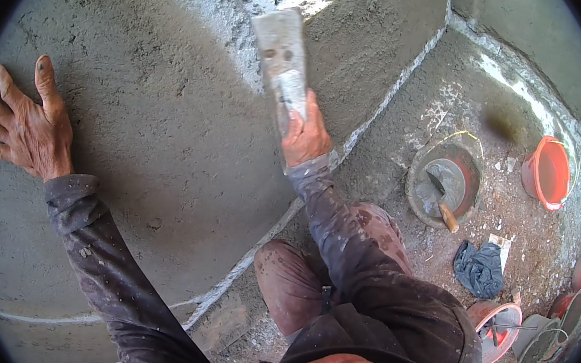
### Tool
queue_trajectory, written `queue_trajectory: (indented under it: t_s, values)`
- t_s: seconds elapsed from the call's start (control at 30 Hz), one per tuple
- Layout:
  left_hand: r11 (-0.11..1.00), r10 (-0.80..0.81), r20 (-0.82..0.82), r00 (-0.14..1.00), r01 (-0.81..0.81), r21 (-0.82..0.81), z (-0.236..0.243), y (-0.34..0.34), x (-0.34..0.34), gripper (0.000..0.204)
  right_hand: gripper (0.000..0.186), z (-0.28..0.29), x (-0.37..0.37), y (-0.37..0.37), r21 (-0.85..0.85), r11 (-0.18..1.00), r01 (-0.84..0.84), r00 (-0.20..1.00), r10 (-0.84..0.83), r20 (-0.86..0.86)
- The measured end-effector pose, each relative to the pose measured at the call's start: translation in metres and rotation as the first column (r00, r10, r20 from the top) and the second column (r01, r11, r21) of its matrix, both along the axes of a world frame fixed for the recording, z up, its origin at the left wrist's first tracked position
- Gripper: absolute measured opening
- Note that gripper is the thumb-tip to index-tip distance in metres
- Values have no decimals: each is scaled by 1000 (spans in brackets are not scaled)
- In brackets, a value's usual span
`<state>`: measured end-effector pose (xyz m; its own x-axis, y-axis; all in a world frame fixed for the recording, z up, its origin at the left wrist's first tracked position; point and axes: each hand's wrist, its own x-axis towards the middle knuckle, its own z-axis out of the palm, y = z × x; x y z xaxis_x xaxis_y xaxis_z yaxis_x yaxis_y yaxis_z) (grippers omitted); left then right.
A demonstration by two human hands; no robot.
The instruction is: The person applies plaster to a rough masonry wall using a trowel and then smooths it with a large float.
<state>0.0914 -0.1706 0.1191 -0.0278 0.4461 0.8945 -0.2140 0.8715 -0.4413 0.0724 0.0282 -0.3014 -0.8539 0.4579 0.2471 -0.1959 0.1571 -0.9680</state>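
Observation:
My left hand (30,121) lies spread on the grey plastered surface (155,133) at the left, its fingers apart and nothing in them. In my right hand (307,135) is a long, pale plastering float (285,51), smeared with mortar. My fingers are closed round its grip, which they mostly hide. The float stands at the corner where the smooth plaster meets a rougher, sandy face (370,46). Whether its whole face touches the plaster I cannot tell.
On the dirty floor at the right stands a mortar bucket (412,186) with a wooden-handled trowel (445,209) in it. Beyond is a red bucket (548,175). A crumpled black bag (479,268) lies nearer, with another red bucket (497,320) and several more at the lower right.

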Motion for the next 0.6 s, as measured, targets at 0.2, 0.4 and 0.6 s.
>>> queue_trajectory:
  t_s: [0.2,0.4,0.6]
  values:
    - [1000,16,-12,1000,-16,1,0,7,2,95,60,-13,29,-21,-195,971,137,990,-143,-16]
    - [998,60,6,998,-60,-19,1,3,0,99,57,11,-37,30,171,985,-18,993,38,-115]
    - [998,68,-4,998,-68,16,0,6,4,99,57,-15,-1,22,-303,935,185,959,-104,263]
